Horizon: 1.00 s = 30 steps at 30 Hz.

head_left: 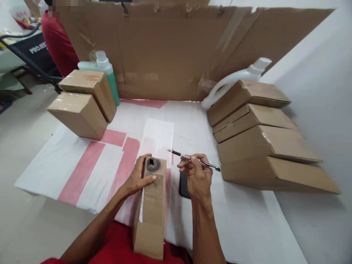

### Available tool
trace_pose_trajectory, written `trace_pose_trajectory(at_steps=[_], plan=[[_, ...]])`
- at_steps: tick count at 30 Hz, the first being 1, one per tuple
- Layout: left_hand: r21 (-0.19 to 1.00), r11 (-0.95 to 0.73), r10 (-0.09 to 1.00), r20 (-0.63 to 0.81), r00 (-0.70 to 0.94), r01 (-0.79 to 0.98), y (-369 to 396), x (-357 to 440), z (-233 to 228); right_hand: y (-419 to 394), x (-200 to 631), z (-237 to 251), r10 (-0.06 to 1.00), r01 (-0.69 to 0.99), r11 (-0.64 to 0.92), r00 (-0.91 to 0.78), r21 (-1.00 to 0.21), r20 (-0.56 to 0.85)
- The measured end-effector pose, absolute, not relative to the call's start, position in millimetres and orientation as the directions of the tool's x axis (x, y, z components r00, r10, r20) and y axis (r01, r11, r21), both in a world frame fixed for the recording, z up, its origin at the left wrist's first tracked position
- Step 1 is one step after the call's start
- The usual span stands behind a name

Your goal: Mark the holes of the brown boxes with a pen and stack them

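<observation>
cardboard backdrop [170, 47] stands behind the white-and-pink sheet [82, 161]. four stacked boxes [261, 143] lie right of the long carton [152, 205], two boxes [82, 102] to its far left. the carton sits at the sheet's near edge, left hand [139, 178] clamped on its top end, thumb by the dark cutout. right hand [196, 176], just right of the carton, pinches a pen [192, 159] over a dark phone. judgement: brace the carton firm, bring the tip down slowly.
</observation>
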<state>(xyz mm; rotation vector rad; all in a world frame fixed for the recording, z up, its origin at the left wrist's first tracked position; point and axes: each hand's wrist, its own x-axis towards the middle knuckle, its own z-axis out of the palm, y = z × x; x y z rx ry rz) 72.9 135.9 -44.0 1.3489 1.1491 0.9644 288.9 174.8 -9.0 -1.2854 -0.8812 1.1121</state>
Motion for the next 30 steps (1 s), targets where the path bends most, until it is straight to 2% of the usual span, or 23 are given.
trace_pose_trajectory(at_steps=[2,5,8,17,20,22,24,26,28,30], plan=[[0.992,0.042,0.976,-0.066,0.207,0.117,136,74,-44,162,279,2,0.98,-0.37,-0.003,0.185,-0.929,-0.077],[0.992,0.048,0.975,-0.072,0.208,0.119,135,75,-44,146,262,6,0.997,-0.44,-0.06,0.025,-0.896,-0.079],[0.994,0.036,0.979,-0.056,0.196,0.108,135,74,-45,138,254,2,0.994,-0.378,-0.103,-0.07,-0.92,-0.082],[0.993,0.053,0.981,-0.071,0.183,0.104,135,73,-40,135,265,-1,0.989,-0.175,-0.08,-0.135,-0.981,-0.057],[0.994,0.044,0.98,-0.062,0.187,0.096,135,73,-42,139,276,3,0.996,-0.147,-0.058,-0.074,-0.987,-0.048],[0.995,0.045,0.98,-0.061,0.188,0.09,136,73,-43,149,287,4,0.998,-0.118,-0.033,0.043,-0.992,-0.038],[0.995,0.047,0.979,-0.062,0.193,0.086,137,73,-43,166,297,2,0.978,-0.009,-0.016,0.207,-1.0,-0.017],[0.996,0.048,0.978,-0.063,0.199,0.078,138,72,-43,183,304,-3,0.954,0.269,-0.093,0.301,-0.959,-0.008],[0.996,0.051,0.977,-0.065,0.201,0.076,138,72,-43,196,303,-12,0.957,0.539,-0.206,0.287,-0.816,-0.052],[0.996,0.053,0.978,-0.067,0.199,0.072,139,71,-44,201,296,-23,0.966,0.655,-0.243,0.227,-0.716,-0.12]])
